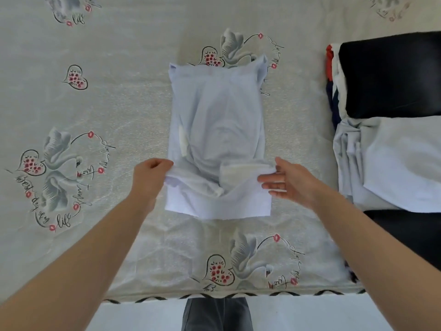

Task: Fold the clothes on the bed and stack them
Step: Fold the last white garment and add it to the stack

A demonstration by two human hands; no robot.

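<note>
A pale blue garment lies lengthwise in the middle of the bed, folded into a narrow strip. Its near end is lifted off the sheet and hangs down in a flap. My left hand pinches the left corner of that lifted end. My right hand holds the right corner, thumb on top and fingers stretched out beneath the cloth. At the right lie a folded black garment and a pale blue one nearer me.
The bed sheet is light grey with swan and heart prints. Its near edge runs across the bottom, with white floor beyond. More dark cloth lies at the right near corner. Red, white and navy fabric edges show beside the black garment.
</note>
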